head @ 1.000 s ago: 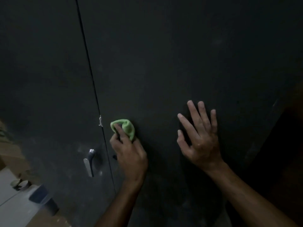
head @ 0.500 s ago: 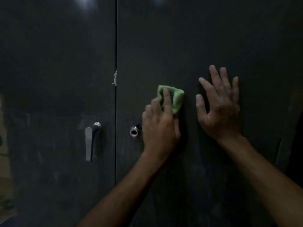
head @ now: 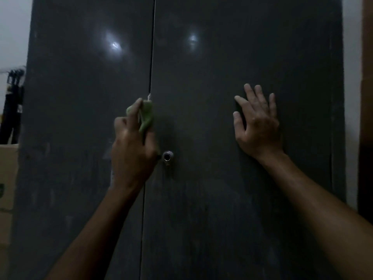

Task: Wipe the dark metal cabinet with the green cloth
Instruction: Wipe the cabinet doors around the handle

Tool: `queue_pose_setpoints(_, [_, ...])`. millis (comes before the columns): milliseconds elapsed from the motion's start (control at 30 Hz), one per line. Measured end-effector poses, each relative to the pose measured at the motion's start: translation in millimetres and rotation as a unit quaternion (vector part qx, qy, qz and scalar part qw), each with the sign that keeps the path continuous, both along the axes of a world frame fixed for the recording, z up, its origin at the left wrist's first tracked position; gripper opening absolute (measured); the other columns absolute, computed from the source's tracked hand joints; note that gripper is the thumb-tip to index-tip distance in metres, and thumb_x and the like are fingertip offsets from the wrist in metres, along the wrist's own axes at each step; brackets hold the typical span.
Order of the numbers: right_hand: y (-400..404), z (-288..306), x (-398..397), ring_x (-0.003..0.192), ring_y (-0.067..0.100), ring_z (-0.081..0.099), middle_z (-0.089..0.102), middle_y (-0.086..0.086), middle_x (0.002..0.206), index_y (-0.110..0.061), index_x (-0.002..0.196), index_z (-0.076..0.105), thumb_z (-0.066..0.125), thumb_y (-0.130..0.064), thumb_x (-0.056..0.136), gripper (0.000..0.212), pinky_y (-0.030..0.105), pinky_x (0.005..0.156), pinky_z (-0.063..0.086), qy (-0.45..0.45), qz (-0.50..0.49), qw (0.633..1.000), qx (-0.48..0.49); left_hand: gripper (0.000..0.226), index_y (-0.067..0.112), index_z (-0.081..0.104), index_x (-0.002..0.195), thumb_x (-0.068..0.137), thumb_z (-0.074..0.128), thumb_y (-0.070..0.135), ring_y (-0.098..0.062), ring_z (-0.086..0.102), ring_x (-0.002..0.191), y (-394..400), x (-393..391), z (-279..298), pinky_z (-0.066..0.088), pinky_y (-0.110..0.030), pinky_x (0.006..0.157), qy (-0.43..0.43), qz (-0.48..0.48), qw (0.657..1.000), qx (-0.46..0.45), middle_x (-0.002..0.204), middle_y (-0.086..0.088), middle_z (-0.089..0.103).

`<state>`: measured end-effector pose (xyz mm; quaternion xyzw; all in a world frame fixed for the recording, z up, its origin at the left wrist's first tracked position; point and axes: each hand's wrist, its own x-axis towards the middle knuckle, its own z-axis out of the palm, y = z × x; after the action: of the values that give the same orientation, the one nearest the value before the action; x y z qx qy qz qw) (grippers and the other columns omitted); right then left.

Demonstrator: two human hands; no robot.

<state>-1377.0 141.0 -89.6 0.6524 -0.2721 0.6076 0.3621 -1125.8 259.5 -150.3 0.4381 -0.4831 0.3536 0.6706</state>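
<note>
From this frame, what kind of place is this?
Likely an indoor storage or utility room, dimly lit. A tall dark metal cabinet with double doors and a keyhole lock fills the view, a cardboard box stands at its left, and plain pale wall shows behind.

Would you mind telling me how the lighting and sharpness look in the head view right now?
Head view: dim overall; two soft glare spots on the upper doors of the cabinet. The left hand and the green cloth it grips are motion-blurred; the right hand, flat on the door, is sharper. The keyhole catches a glint, and wide-angle bending bows the cabinet's edges.
</note>
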Motion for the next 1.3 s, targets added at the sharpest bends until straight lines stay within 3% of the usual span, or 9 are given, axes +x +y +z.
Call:
queue_pose_setpoints(167, [2.9,-0.3,0.4,0.150,0.028,0.024,0.034,0.010,0.158,-0.012,0.137,0.055,0.051,-0.024,0.099,0.041,0.052,0.123,0.011,-0.001,0.007,1.000,-0.001,0.065,0.031,0.033,0.155,0.096,0.059,0.027,-0.016,0.051,0.081,-17.3,29.2,-6.6,0.040,-0.025,0.057,-0.051,0.046,0.994,0.087,0.118,-0.004,0.040])
queue_pose_setpoints(267, [2.7,-0.1,-1.3,0.150,0.028,0.023,0.033,0.010,0.158,-0.012,0.137,0.055,0.051,-0.023,0.099,0.040,0.052,0.123,0.010,0.001,0.009,1.000,0.000,0.054,0.031,0.034,0.154,0.103,0.042,0.047,-0.012,0.048,0.094,-40.9,4.7,5.0,0.046,-0.028,0.068,-0.052,0.000,0.995,0.082,0.124,-0.005,0.036])
queue_pose_setpoints(467, [1.2,-0.5,-0.2,0.150,0.028,0.024,0.034,0.011,0.158,-0.012,0.137,0.055,0.052,-0.024,0.098,0.040,0.052,0.123,0.011,-0.001,0.011,1.000,-0.004,0.053,0.028,0.039,0.151,0.103,0.029,0.046,-0.025,0.059,0.089,-46.9,7.1,-75.6,0.046,-0.029,0.057,-0.040,0.056,0.993,0.098,0.121,-0.002,0.039])
queue_pose_setpoints(600, [1.5,-1.1,-0.8,0.150,0.028,0.024,0.034,0.011,0.158,-0.012,0.137,0.055,0.050,-0.025,0.098,0.041,0.052,0.123,0.011,-0.001,0.013,1.000,0.001,0.053,0.022,0.044,0.150,0.101,0.035,0.041,-0.027,0.058,0.095,-49.0,0.7,-23.0,0.053,-0.040,0.068,0.036,0.013,0.996,0.077,0.122,-0.006,0.040])
queue_pose_setpoints(700, [2.9,-1.6,-1.7,0.150,0.027,0.023,0.034,0.010,0.158,-0.012,0.136,0.056,0.050,-0.026,0.098,0.041,0.051,0.123,0.010,-0.001,0.016,1.000,0.002,0.048,0.025,0.050,0.146,0.100,0.044,0.038,-0.023,0.056,0.100,-50.1,-21.2,-20.3,0.048,-0.030,0.066,-0.080,0.037,0.994,0.063,0.121,-0.007,0.046])
queue_pose_setpoints(833, [3.1,-2.2,-1.2,0.150,0.027,0.024,0.035,0.010,0.158,-0.012,0.135,0.057,0.053,-0.024,0.098,0.039,0.050,0.124,0.010,-0.004,0.020,1.000,0.002,0.043,0.022,0.059,0.135,0.094,0.054,0.032,-0.024,0.062,0.089,-49.6,-6.1,-100.1,0.043,-0.022,0.055,-0.209,0.117,0.968,0.067,0.116,-0.009,0.053])
queue_pose_setpoints(933, [2.9,-3.5,-1.1,0.150,0.028,0.024,0.035,0.010,0.158,-0.011,0.134,0.057,0.053,-0.024,0.098,0.039,0.051,0.123,0.011,-0.005,0.018,1.000,0.000,0.042,0.023,0.059,0.135,0.095,0.052,0.033,-0.026,0.065,0.087,-50.3,6.6,-119.1,0.050,-0.031,0.050,-0.168,0.147,0.973,0.053,0.114,-0.008,0.053])
queue_pose_setpoints(1100, [0.1,-2.8,-0.1,0.150,0.028,0.025,0.035,0.010,0.158,-0.012,0.134,0.057,0.051,-0.026,0.098,0.039,0.051,0.123,0.011,-0.004,0.008,1.000,0.000,0.040,0.020,0.062,0.136,0.099,0.058,0.033,-0.024,0.060,0.097,-56.4,-8.2,-63.6,0.049,-0.030,0.058,-0.190,0.158,0.968,0.031,0.116,-0.012,0.057])
queue_pose_setpoints(1300, [-2.6,-2.3,-1.2,0.150,0.027,0.024,0.035,0.010,0.158,-0.013,0.134,0.056,0.051,-0.027,0.098,0.039,0.050,0.124,0.011,-0.002,0.006,1.000,-0.003,0.042,0.021,0.054,0.141,0.101,0.049,0.034,-0.023,0.059,0.098,-54.9,-6.7,-40.8,0.051,-0.033,0.061,-0.078,0.078,0.994,0.017,0.119,-0.007,0.050])
